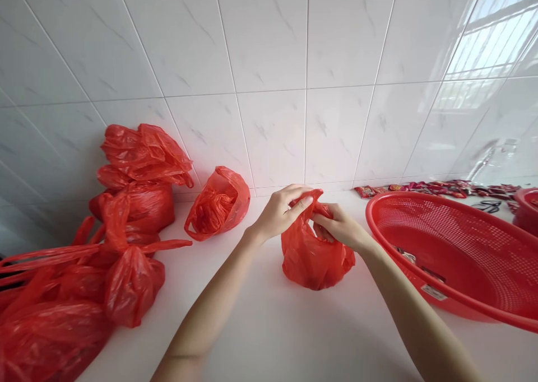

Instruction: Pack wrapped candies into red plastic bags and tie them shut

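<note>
Grip narrow in the head view, the left hand (282,210) and right hand (339,226) both pinch the top of a translucent red plastic bag (316,263). It rests on the smooth white surface (269,329), near a perforated oval red plastic basket (466,264).

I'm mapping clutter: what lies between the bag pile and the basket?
The head view shows an open red bag, then left hand and right hand holding a second red bag.
</note>
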A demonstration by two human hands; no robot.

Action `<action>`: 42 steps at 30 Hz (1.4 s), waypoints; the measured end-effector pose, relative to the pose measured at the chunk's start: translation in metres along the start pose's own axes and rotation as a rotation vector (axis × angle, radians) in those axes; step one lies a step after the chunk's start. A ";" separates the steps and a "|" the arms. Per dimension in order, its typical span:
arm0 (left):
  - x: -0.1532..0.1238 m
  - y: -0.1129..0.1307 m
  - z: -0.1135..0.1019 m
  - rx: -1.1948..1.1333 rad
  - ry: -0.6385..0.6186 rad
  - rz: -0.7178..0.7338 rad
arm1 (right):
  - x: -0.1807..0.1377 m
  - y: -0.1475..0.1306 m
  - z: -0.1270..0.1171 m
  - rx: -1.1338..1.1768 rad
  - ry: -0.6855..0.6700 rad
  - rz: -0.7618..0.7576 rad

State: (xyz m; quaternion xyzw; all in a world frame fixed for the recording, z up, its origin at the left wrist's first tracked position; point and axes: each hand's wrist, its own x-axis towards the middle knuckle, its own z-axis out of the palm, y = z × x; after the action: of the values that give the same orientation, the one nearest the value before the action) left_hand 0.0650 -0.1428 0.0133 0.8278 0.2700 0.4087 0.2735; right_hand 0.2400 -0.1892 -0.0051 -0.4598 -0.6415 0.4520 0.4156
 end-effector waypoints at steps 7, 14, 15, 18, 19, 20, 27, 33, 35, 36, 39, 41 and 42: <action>-0.003 -0.006 0.009 0.034 0.150 -0.193 | -0.004 0.000 -0.008 -0.310 0.093 -0.198; -0.004 -0.010 0.004 -0.236 -0.167 -0.344 | -0.005 -0.002 -0.007 -0.409 0.247 -0.448; -0.004 -0.009 0.004 -0.313 -0.204 -0.380 | -0.005 -0.002 -0.007 -0.404 0.232 -0.443; -0.003 -0.006 0.004 -0.590 -0.290 -0.456 | -0.004 -0.001 -0.008 -0.422 0.219 -0.429; -0.003 -0.005 0.004 -0.683 -0.293 -0.477 | -0.004 0.000 -0.008 -0.445 0.230 -0.433; -0.002 -0.005 0.005 -0.771 -0.279 -0.502 | -0.004 0.001 -0.008 -0.477 0.244 -0.440; 0.002 -0.010 0.010 -1.130 -0.097 -0.620 | -0.004 0.007 -0.005 -0.665 0.347 -0.648; 0.003 -0.010 0.007 -0.954 -0.087 -0.541 | -0.003 0.004 -0.004 -0.640 0.488 -0.772; 0.004 -0.012 0.005 -0.781 -0.064 -0.476 | -0.005 0.000 -0.007 -0.559 0.475 -0.737; 0.005 -0.014 0.003 -0.698 -0.048 -0.446 | -0.006 -0.002 -0.009 -0.497 0.459 -0.693; 0.007 -0.024 -0.003 -0.566 0.041 -0.381 | -0.012 -0.011 -0.019 -0.307 0.333 -0.500; 0.009 -0.033 -0.008 -0.550 0.084 -0.370 | -0.017 -0.018 -0.029 -0.237 0.180 -0.381; 0.010 -0.038 -0.010 -0.541 0.095 -0.372 | -0.020 -0.021 -0.034 -0.226 0.093 -0.339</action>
State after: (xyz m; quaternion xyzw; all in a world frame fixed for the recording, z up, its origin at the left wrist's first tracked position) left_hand 0.0533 -0.1071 -0.0016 0.6417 0.3108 0.4465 0.5405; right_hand 0.2722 -0.2056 0.0210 -0.4095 -0.7363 0.2792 0.4607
